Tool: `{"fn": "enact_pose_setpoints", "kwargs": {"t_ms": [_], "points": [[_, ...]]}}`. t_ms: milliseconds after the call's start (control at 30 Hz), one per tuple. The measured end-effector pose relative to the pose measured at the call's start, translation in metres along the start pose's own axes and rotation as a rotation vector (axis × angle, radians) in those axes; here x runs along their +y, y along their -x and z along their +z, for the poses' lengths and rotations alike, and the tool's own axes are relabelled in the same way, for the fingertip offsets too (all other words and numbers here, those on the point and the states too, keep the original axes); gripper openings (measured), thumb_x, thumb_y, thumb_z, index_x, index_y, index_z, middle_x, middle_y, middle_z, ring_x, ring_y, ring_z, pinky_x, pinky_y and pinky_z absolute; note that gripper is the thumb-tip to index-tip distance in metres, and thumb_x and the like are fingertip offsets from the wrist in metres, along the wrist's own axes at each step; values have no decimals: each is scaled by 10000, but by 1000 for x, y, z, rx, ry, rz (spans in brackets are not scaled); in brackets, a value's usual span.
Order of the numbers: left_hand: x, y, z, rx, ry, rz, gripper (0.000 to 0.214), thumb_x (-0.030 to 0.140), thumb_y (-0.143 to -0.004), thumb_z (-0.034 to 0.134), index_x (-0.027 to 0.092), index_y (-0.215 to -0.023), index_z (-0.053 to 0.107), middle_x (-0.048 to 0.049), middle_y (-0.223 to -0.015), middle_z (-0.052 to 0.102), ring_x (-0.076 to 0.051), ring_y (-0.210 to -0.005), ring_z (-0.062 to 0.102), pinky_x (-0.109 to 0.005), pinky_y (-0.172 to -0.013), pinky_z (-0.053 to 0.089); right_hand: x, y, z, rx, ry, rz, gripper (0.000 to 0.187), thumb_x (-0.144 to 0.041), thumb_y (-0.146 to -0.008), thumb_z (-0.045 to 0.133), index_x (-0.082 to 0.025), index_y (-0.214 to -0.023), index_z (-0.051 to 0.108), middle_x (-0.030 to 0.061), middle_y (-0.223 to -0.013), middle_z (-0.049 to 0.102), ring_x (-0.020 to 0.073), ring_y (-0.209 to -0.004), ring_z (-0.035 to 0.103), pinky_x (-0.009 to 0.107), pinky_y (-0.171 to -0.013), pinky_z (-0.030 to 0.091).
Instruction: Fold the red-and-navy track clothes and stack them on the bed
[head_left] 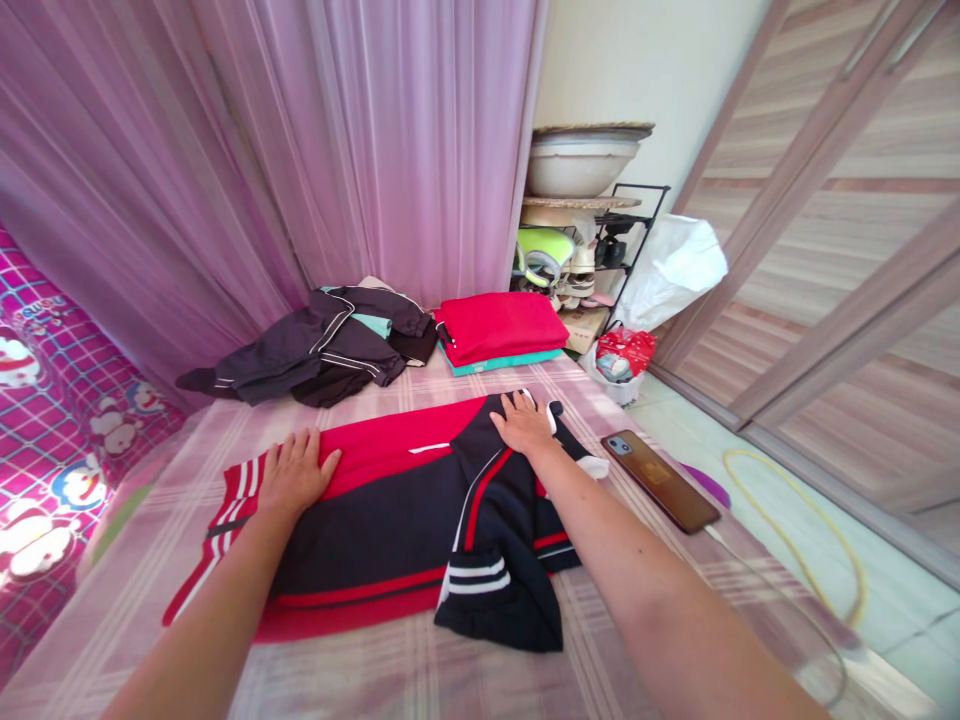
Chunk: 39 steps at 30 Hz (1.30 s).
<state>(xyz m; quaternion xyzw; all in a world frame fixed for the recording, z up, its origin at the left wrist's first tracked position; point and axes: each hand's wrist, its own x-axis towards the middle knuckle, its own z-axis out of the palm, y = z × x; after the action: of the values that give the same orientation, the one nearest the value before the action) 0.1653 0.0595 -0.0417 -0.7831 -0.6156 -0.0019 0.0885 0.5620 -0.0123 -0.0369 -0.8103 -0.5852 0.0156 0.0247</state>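
Observation:
A red and dark navy jacket (375, 520) with white-striped cuffs lies on the checked bed cover, partly folded. One dark sleeve is bent back over its right part, with the striped cuff toward me. My left hand (296, 470) rests flat on the red part near the striped hem, fingers spread. Near the collar end, my right hand (523, 424) lies flat on the dark fabric, its fingers also apart. Neither hand grips anything. Part of the jacket is hidden under my forearms.
A folded red garment (502, 325) lies on a teal one (480, 367) at the back. Left of them is a heap of dark clothes (322, 340). A phone (660, 480) with a cable is at the right edge. Beyond stand a shoe rack (637, 240) and a wardrobe (847, 250).

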Motion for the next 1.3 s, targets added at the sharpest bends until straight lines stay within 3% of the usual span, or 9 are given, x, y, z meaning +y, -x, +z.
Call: {"fn": "enact_pose_setpoints", "kwargs": {"t_ms": [233, 400, 533, 667, 800, 933, 1100, 1300], "points": [[3, 11, -11, 144, 82, 5, 647, 408, -941, 353, 31, -1455, 460, -235, -1551, 405, -372, -1443, 360, -531, -1164, 279, -9, 26, 0, 166, -97, -124, 456, -350, -1031, 307, -217, -1325, 629, 105, -1464, 553, 240, -1348, 476, 492, -1168, 199], [18, 45, -28, 242, 264, 212, 462, 387, -953, 372, 169, -1199, 696, -150, -1357, 633, -320, -1301, 532, -504, -1123, 366, 8, 60, 10, 187, -184, -276, 415, -320, -1012, 366, -216, -1211, 715, 79, -1377, 634, 234, -1346, 489, 443, -1164, 268], [56, 81, -42, 140, 537, 488, 393, 433, -974, 415, 230, -1004, 750, -79, -1014, 764, -227, -965, 680, -394, -946, 503, 15, 69, 16, 233, -234, -256, 399, -291, -1000, 388, -206, -1193, 727, 68, -1321, 672, 220, -1309, 526, 387, -1140, 334], [93, 102, -56, 50, 692, 625, 330, 453, -954, 513, 235, -1036, 746, -60, -965, 767, -202, -919, 679, -360, -881, 497, 9, 70, 14, 253, -221, -227, 389, -296, -994, 407, -197, -1196, 724, 72, -1298, 685, 232, -1285, 545, 385, -1132, 341], [113, 110, -66, -99, 741, 768, 340, 497, -906, 597, 260, -1112, 728, -39, -997, 757, -190, -944, 667, -334, -886, 473, 5, 72, 12, 256, -199, -215, 389, -282, -993, 399, -224, -1209, 718, 65, -1309, 678, 235, -1289, 538, 396, -1129, 336], [122, 113, -70, -219, 697, 834, 322, 462, -829, 696, 287, -1097, 731, -28, -1069, 722, -201, -1003, 642, -349, -934, 451, 5, 72, 12, 260, -192, -204, 378, -283, -988, 413, -218, -1198, 721, 64, -1300, 682, 234, -1283, 540, 379, -1123, 337], [124, 117, -76, -290, 715, 782, 54, 261, -792, 685, 255, -844, 702, -21, -996, 712, -197, -962, 626, -343, -913, 450, 5, 71, 14, 262, -195, -207, 384, -281, -991, 410, -187, -1198, 719, 68, -1297, 685, 230, -1280, 543, 361, -1131, 328], [98, 110, -106, -283, 629, 809, 82, 234, -830, 534, 236, -848, 614, -3, -862, 662, -171, -811, 584, -290, -776, 444, 8, 67, 21, 267, -205, -221, 394, -245, -985, 396, -207, -1210, 717, 59, -1311, 678, 226, -1292, 538, 373, -1130, 341]]}}
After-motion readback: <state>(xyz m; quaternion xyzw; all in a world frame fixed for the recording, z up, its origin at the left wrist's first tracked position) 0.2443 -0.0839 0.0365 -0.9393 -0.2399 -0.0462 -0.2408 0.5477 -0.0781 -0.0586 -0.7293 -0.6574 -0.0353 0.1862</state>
